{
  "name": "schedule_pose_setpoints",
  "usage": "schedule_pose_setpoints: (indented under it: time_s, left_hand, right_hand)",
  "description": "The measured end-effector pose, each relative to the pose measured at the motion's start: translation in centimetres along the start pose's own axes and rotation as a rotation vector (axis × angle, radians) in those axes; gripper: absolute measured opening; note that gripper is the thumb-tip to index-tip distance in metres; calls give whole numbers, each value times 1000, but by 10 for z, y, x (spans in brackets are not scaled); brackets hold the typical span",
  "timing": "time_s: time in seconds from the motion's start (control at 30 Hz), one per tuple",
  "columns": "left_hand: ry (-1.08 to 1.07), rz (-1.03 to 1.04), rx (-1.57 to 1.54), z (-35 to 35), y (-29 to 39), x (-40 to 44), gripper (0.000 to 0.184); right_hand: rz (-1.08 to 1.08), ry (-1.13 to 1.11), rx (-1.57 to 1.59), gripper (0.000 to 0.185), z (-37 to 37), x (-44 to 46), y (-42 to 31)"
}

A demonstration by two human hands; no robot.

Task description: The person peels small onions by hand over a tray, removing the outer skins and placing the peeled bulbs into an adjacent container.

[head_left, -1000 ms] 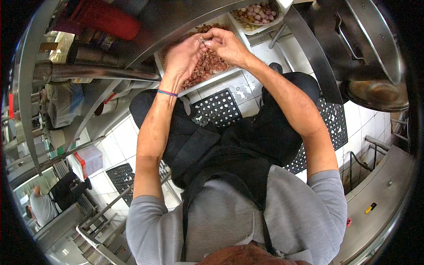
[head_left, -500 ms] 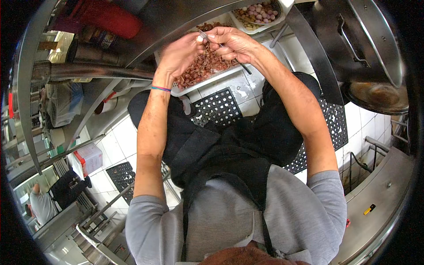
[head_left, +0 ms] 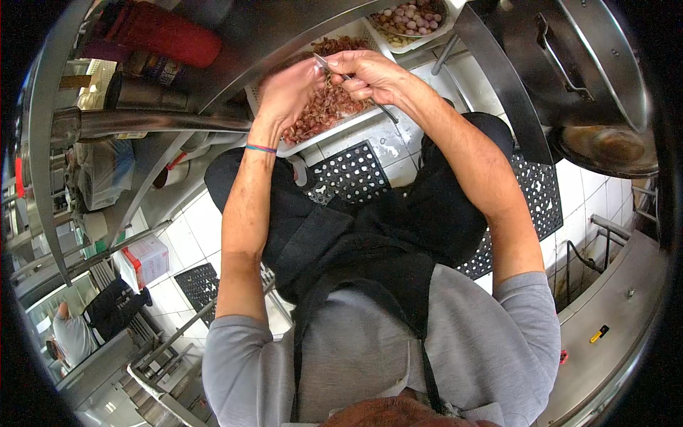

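My right hand [head_left: 366, 75] is closed round a small knife [head_left: 386, 112], whose thin end sticks out below the palm and whose blade tip shows near the fingertips. Close to that tip is my left hand [head_left: 288, 91], its fingers smeared by motion; a small pale thing shows at its fingertips, too blurred to name. Both hands are above a white tray [head_left: 344, 127] heaped with small reddish-brown shallots [head_left: 313, 122] and loose skins. Beyond it, to the right, a bowl of peeled pinkish shallots [head_left: 409, 18] rests in another white container [head_left: 404, 46].
A steel edge [head_left: 284, 44] runs over the tray's left side. Large pots [head_left: 583, 64] stand at the right, with a round pan [head_left: 605, 151] below. A yellow cutter [head_left: 599, 334] lies on a steel surface. Far left, another person [head_left: 75, 338] is beside a counter.
My right hand has turned, bringing the knife into view, and has dropped slightly since half a second ago. My left hand has moved a little left of where it was a second ago.
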State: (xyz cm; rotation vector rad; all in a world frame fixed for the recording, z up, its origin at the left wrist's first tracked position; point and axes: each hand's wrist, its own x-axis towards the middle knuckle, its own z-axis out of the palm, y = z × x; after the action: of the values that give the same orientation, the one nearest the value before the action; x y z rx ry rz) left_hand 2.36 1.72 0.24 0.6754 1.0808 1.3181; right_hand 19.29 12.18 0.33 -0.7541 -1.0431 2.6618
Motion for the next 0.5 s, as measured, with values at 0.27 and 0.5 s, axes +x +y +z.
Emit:
schedule_pose_setpoints:
  time_s: [0.27, 0.5]
  left_hand:
    - [39, -24, 28, -10, -12, 10, 28]
    - [130, -3, 69, -8, -6, 8, 29]
  right_hand:
    - [-11, 115, 5, 23, -2, 4, 5]
    - [-34, 208, 40, 22, -19, 9, 0]
